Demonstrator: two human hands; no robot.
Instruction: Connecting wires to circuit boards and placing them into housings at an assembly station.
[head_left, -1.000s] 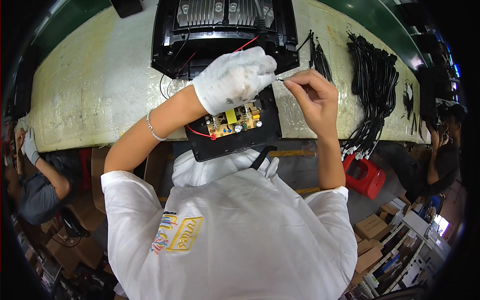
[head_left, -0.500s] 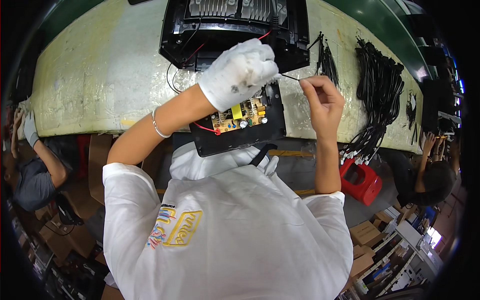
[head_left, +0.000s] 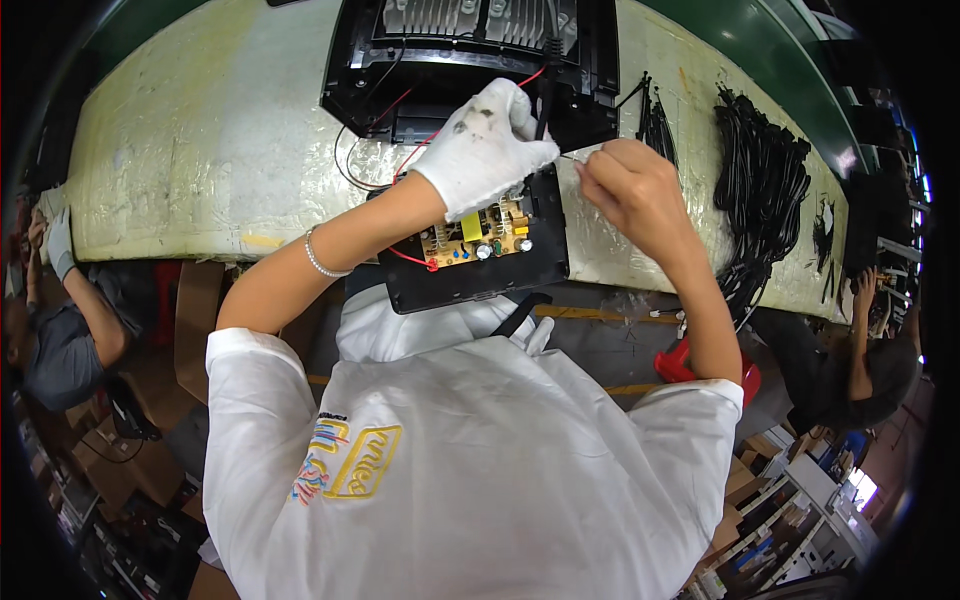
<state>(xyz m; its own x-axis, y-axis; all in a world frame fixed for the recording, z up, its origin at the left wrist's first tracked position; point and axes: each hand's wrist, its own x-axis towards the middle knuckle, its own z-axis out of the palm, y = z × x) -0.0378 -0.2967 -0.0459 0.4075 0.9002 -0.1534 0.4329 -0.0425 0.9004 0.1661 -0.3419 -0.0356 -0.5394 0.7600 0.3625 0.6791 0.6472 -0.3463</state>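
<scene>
My left hand (head_left: pixel 480 145), in a white glove, is closed around a black cable (head_left: pixel 544 112) that runs down from the black plastic housing (head_left: pixel 350 88). My bare right hand (head_left: pixel 640 195) is closed just to its right, its fingers pinched at a thin black cable tie (head_left: pixel 568 156). Only a short piece of the tie shows between the two hands. Below the left wrist lies a circuit board (head_left: pixel 458 246) with a yellow transformer, on a black panel (head_left: pixel 430 292) at the table's near edge. Red and black wires link board and housing. The gloved fingertips are partly hidden.
Loose black cable ties (head_left: pixel 655 130) lie right of the housing. A large bundle of black cables (head_left: pixel 757 190) is farther right on the film-covered table (head_left: pixel 220 130). A red stool (head_left: pixel 675 362) stands below. Other people work at the far left and far right.
My right hand has turned over, knuckles up, its elbow swinging outward to the right. The left hand has rotated, showing the black cable in its grip. Less of the tie is visible.
</scene>
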